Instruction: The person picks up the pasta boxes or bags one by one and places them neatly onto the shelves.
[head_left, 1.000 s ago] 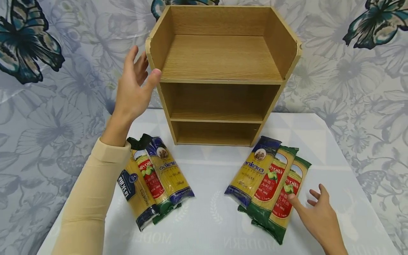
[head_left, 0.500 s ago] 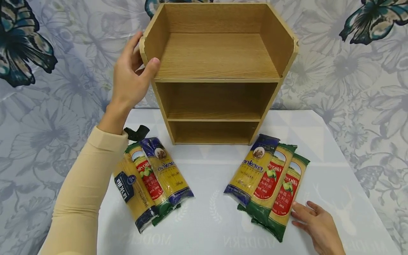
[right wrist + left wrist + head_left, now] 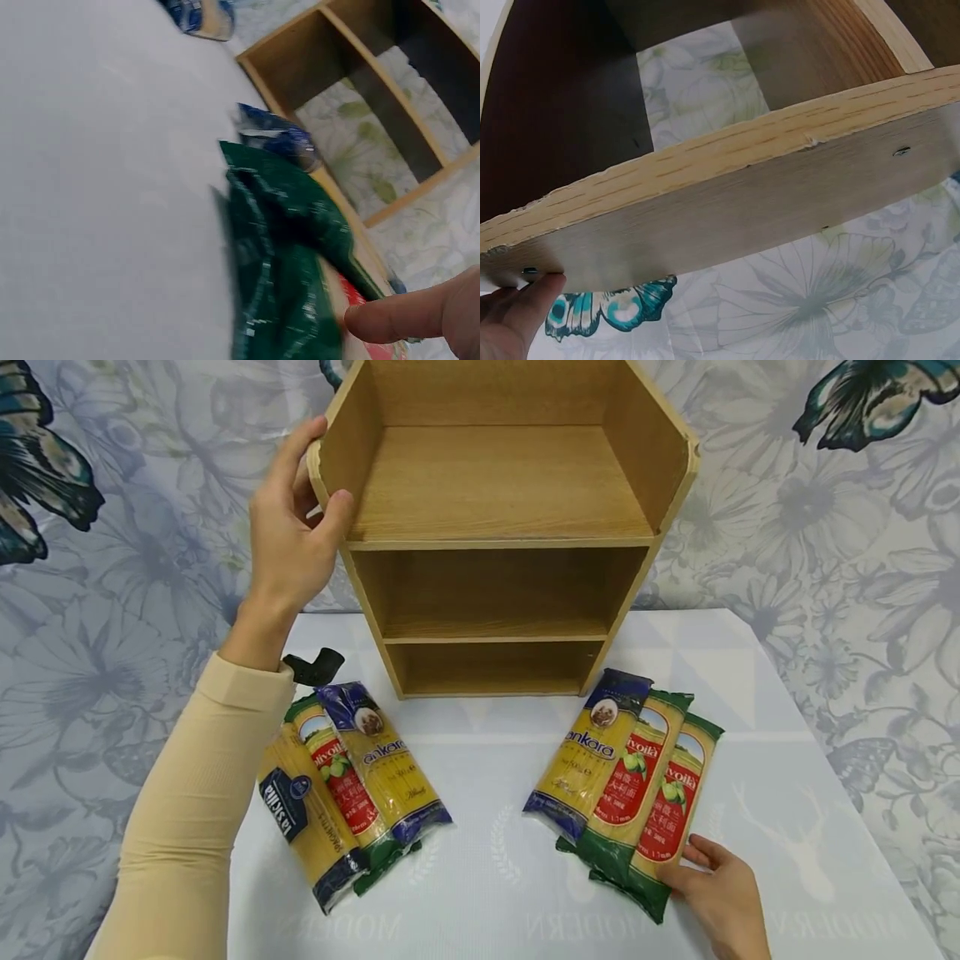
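Note:
My left hand [image 3: 288,539] holds the upper left side of a wooden shelf unit [image 3: 495,542], its thumb across the front edge. In the left wrist view, fingers [image 3: 526,313] touch the outer face of the side panel. At the right, my right hand [image 3: 716,889] pinches the lower right edge of a spaghetti pack [image 3: 667,814] with a red label and green ends. The right wrist view shows the thumb [image 3: 394,319] against this pack. A similar red-labelled pack [image 3: 626,777] and a blue-ended Ankara spaghetti pack [image 3: 588,752] overlap beside it.
At the left lie a dark-labelled spaghetti pack [image 3: 307,814], a red-labelled pack [image 3: 348,781] and another Ankara pack [image 3: 386,760]. A black strap-like piece [image 3: 315,667] shows by the left wrist. Floral fabric with butterflies [image 3: 877,402] hangs behind the white table [image 3: 480,877].
My left hand has come onto the shelf's side and taken hold of it. My right hand has moved left and down to the edge of the rightmost spaghetti pack. The head view has shifted slightly.

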Demonstrator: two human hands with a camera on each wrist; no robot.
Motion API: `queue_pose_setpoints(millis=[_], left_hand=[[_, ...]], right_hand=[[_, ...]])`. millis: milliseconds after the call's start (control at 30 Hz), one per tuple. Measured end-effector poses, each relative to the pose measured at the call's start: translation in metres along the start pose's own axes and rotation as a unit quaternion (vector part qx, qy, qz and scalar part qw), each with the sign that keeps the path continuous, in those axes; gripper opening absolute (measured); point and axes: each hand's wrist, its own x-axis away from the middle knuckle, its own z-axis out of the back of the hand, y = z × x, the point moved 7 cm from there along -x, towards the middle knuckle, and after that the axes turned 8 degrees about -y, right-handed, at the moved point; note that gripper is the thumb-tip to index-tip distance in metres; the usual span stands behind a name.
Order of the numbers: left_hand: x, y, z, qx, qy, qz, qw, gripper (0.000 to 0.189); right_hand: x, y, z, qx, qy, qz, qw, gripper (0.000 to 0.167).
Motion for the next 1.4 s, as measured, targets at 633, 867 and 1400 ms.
queue_pose_setpoints(millis=[633,867,1400], left_hand=[[0.005,0.01,0.0,0.008,0.021,-0.002,0.9998,0.057],[0.002,0.002,-0.001,0.001,0.001,-0.037,0.9993,0.056],[0.002,0.0,0.001,-0.009,-0.008,-0.056,0.9983,0.055]], right_hand=[[0.002,-0.033,-0.013,0.191,0.084,0.065,0.9759,0.096],[-0.004,-0.021,-0.012,0.117,0.051,0.059,0.9901,0.086],[-0.01,0.008,0.001,-0.143,-0.064,0.025,0.9874,0.074]])
